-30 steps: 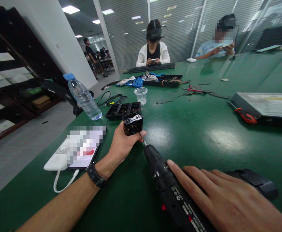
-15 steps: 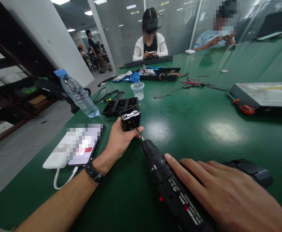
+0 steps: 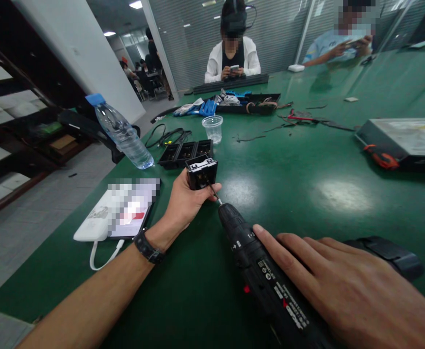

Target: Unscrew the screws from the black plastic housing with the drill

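My left hand (image 3: 187, 196) grips a small black box (image 3: 202, 175) with a white strip along its top edge, its open side tilted toward me. In my right hand (image 3: 336, 281) is a black cordless drill (image 3: 267, 271), the palm lying over its body and the index finger stretched along it. The long thin bit (image 3: 214, 192) reaches into the open side of the box; where its tip touches inside is too dark to tell. Just behind the box stands a black three-compartment tray (image 3: 186, 154) with small brass-coloured pieces in it.
On the left are a water bottle (image 3: 125, 135), a white power bank (image 3: 101, 213) and a lit phone (image 3: 134, 211). A plastic cup (image 3: 212, 129), cables (image 3: 169, 135) and gloves (image 3: 194, 108) lie farther back. At right sits a metal case (image 3: 409, 143). Two people sit across the table.
The view has shifted slightly, so the table things appear a little higher and farther right. Both hands keep their hold, and the drill bit stays in the black box.
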`<state>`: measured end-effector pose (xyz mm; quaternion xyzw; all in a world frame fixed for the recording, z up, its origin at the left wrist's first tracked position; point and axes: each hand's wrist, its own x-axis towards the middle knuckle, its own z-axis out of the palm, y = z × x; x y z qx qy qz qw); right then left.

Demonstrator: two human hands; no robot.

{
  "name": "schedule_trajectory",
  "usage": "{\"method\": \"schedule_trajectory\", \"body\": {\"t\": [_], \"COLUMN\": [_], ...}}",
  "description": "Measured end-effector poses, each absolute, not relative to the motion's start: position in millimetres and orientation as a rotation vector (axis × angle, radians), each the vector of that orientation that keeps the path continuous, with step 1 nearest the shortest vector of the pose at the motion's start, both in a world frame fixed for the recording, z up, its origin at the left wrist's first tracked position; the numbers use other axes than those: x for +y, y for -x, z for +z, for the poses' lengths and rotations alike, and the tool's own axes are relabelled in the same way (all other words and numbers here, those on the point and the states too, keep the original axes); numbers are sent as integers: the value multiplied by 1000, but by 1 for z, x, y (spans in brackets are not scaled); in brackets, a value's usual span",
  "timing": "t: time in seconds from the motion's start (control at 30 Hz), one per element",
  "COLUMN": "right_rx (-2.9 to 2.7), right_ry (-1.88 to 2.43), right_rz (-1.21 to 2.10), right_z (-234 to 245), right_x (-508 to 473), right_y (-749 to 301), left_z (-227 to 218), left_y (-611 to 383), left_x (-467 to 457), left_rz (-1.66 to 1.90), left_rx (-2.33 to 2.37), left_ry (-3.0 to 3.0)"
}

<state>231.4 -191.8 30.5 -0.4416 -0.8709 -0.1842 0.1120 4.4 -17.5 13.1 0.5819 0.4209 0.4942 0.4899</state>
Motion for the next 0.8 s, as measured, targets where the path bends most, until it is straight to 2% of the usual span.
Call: {"method": "schedule_trajectory", "body": {"t": [0.8], "right_rx": [-2612], "right_ry": [1398], "right_rz": [-499], "right_z": [1], "right_x": [-197], "right_y": [-251], "left_z": [12], "left_y": [-1], "left_x": [-17], "left_rz": [1199], "left_rx": [942], "left_ry": [-1435]}}
